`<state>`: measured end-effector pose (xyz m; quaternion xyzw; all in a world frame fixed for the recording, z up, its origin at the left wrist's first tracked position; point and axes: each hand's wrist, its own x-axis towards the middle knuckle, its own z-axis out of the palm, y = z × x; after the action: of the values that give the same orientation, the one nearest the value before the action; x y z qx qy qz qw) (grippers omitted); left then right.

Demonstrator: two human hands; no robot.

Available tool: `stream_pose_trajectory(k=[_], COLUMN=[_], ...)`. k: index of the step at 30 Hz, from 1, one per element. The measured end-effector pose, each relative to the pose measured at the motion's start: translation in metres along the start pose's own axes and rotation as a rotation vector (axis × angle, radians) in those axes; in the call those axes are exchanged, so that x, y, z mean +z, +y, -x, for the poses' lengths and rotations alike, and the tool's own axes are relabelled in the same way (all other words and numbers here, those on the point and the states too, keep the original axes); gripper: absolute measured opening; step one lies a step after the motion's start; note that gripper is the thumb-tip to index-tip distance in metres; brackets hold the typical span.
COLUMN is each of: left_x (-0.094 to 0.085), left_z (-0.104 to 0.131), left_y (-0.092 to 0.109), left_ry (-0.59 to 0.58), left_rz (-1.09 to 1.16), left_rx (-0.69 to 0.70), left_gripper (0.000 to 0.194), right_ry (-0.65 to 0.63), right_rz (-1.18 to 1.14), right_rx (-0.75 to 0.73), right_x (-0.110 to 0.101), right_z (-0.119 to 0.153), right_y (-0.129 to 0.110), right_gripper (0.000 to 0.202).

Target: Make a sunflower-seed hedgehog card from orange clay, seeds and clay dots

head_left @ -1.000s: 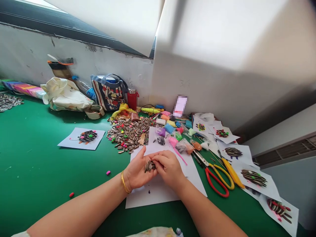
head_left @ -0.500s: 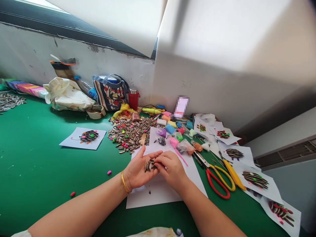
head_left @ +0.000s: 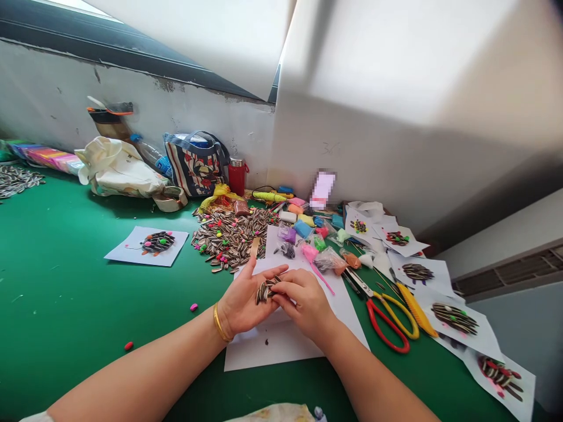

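Palm up above a white sheet of paper [head_left: 303, 346], my left hand [head_left: 241, 302] holds a small heap of striped sunflower seeds [head_left: 265, 289], fingers stretched out beneath them. My right hand [head_left: 305, 302] reaches in from the right, its thumb and fingertips pinched at the heap's edge. The seed it grips is largely hidden by the fingers. Just beyond my hands lies a big pile of sunflower seeds [head_left: 237, 231], mixed with pink, red and green ones. A small dark speck [head_left: 266, 341] is on the paper below my left hand.
Red-and-yellow-handled scissors [head_left: 389, 313] and a yellow cutter [head_left: 416, 310] lie right. Bags of coloured clay [head_left: 303, 228] sit behind the paper. Seed-decorated cards [head_left: 455, 319] line the right edge; another card [head_left: 147, 246] lies left. Bags [head_left: 196, 164] and a red flask [head_left: 236, 177] stand along the wall.
My right fingertips have shifted slightly at the heap, and more of the seeds in my left palm now show. Both hands otherwise stay in nearly the same place.
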<state>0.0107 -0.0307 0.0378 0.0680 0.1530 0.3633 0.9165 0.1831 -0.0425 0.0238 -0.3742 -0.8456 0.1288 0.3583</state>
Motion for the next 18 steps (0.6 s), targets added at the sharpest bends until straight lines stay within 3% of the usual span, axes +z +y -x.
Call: stream_pose_trajectory(k=[11, 18], left_x=[0.002, 0.003], left_z=[-0.001, 0.001], left_y=[-0.002, -0.001], left_ry=[0.008, -0.006], left_rz=[0.005, -0.018], left_rx=[0.023, -0.022], left_gripper=[0.065, 0.063], right_ry=[0.058, 0.036], right_rz=[0.061, 0.061], right_rx=[0.067, -0.045], right_x=[0.001, 0.002], right_z=[0.0, 0.0], right_y=[-0.003, -0.01], right_gripper=[0.012, 0.018])
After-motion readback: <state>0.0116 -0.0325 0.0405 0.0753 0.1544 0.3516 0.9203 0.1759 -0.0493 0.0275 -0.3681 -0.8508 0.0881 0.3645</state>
